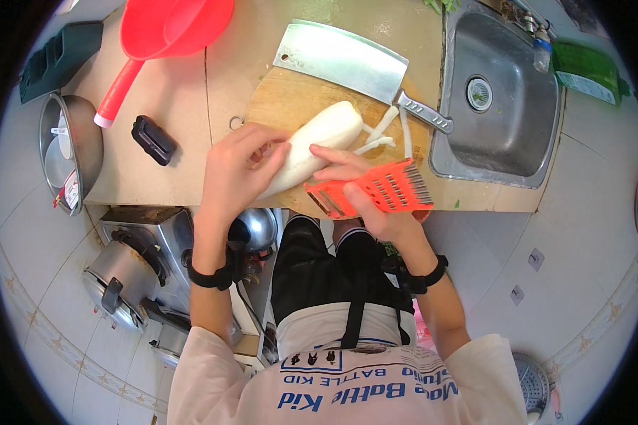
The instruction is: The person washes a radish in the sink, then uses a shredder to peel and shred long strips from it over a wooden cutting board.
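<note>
A peeled white radish (pixel 317 145) lies slantwise over a round wooden cutting board (pixel 271 99), its near end reaching past the counter edge. My left hand (pixel 237 166) curls its fingers and thumb against the radish's left side, near the lower end. In my right hand (pixel 376 209) is an orange-red flat grater (pixel 393 185) with rows of slots and a toothed end; the fingertips of that hand touch the radish. Pale peel strips (pixel 384 126) lie on the board beyond the radish. Behind them rests a cleaver (pixel 344 60), its handle pointing right toward the sink.
A steel sink (pixel 500 127) is set into the counter at right, with a green bottle (pixel 587 71) beside it. At left are a red ladle-like scoop (pixel 170 32), a small black case (pixel 153 140) and a metal basin (pixel 86 142). Below stands a pressure cooker (pixel 124 273).
</note>
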Motion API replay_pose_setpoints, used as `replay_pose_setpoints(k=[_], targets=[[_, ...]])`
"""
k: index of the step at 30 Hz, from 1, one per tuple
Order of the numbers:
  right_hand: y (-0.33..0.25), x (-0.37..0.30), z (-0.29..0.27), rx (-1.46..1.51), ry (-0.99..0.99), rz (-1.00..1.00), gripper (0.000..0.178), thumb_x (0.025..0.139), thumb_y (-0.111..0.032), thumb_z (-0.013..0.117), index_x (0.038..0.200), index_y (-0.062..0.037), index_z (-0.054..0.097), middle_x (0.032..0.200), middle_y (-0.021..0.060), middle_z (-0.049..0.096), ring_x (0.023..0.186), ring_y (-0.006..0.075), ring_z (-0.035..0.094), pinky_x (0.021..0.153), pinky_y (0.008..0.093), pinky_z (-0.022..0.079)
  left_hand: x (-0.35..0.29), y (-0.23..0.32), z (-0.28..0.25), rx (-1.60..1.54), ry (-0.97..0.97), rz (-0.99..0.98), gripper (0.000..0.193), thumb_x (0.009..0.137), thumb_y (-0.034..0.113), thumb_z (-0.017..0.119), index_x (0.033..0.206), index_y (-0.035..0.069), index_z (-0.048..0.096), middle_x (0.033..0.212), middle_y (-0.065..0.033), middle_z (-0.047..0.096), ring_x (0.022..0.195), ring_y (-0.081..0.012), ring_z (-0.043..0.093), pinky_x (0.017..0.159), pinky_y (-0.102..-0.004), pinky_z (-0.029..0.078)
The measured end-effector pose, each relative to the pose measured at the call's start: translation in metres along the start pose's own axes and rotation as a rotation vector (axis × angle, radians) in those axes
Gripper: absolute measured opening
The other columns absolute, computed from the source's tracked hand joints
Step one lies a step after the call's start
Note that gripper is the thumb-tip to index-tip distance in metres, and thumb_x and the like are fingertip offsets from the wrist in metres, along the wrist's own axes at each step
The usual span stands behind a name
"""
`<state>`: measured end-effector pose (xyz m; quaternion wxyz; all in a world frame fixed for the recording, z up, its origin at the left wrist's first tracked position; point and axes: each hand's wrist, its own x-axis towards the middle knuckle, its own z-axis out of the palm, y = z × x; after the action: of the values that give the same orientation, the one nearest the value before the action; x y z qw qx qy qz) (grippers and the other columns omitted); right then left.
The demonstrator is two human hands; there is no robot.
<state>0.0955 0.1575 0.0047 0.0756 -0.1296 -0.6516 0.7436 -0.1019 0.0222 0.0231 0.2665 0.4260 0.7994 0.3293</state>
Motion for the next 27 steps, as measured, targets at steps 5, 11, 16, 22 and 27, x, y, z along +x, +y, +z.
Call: replay_pose_setpoints(k=[5, 11, 16, 22, 27], targets=[[0.005, -0.005, -0.003, 0.042, 0.000, -0.007, 0.030, 0.101, -0.015, 0.044, 0.117, -0.0002, 0.065, 0.143, 0.0176, 0.053, 0.128, 0.0309, 0.053, 0.109, 0.0394, 0.039, 0.001, 0.002, 0.000, -0.177, -0.044, -0.085, 0.019, 0.084, 0.006, 0.073, 0.103, 0.003, 0.073, 0.088, -0.0095, 0.067, 0.075, -0.0182, 0.065, 0.069, -0.0289, 0.052], [0.004, -0.005, -0.005, 0.034, -0.001, 0.023, 0.035, 0.102, -0.022, 0.042, 0.116, 0.0014, 0.065, 0.142, 0.0208, 0.053, 0.128, 0.0325, 0.052, 0.109, 0.0412, 0.038, 0.003, -0.008, 0.000, -0.105, 0.082, -0.084, 0.016, 0.086, 0.002, 0.069, 0.101, 0.001, 0.072, 0.090, -0.0081, 0.067, 0.076, -0.0150, 0.061, 0.069, -0.0271, 0.048], [0.003, -0.004, -0.004, 0.014, -0.008, 0.058, 0.043, 0.104, -0.031, 0.038, 0.117, 0.0011, 0.065, 0.143, 0.0239, 0.051, 0.132, 0.0346, 0.049, 0.111, 0.0435, 0.035, 0.000, -0.015, -0.003, 0.067, 0.226, -0.239, 0.016, 0.087, 0.005, 0.068, 0.102, 0.002, 0.072, 0.093, -0.0083, 0.067, 0.080, -0.0176, 0.062, 0.074, -0.0288, 0.049], [-0.004, -0.004, -0.006, -0.124, 0.097, -0.101, 0.029, 0.102, -0.017, 0.044, 0.112, 0.0002, 0.065, 0.117, 0.0166, 0.062, 0.111, 0.0289, 0.059, 0.100, 0.0383, 0.044, -0.018, -0.025, -0.004, 0.183, 0.198, -0.030, 0.020, 0.085, 0.011, 0.070, 0.104, 0.006, 0.072, 0.107, -0.0094, 0.065, 0.102, -0.0290, 0.060, 0.087, -0.0373, 0.050], [-0.006, -0.002, 0.019, 0.216, 0.433, 0.050, 0.027, 0.104, -0.020, 0.044, 0.109, -0.0013, 0.063, 0.107, 0.0076, 0.064, 0.102, 0.0161, 0.059, 0.090, 0.0331, 0.049, -0.051, -0.020, -0.014, 0.176, 0.123, 0.012, 0.033, 0.083, 0.014, 0.072, 0.114, 0.004, 0.067, 0.112, -0.0124, 0.064, 0.105, -0.0315, 0.059, 0.091, -0.0405, 0.047]])
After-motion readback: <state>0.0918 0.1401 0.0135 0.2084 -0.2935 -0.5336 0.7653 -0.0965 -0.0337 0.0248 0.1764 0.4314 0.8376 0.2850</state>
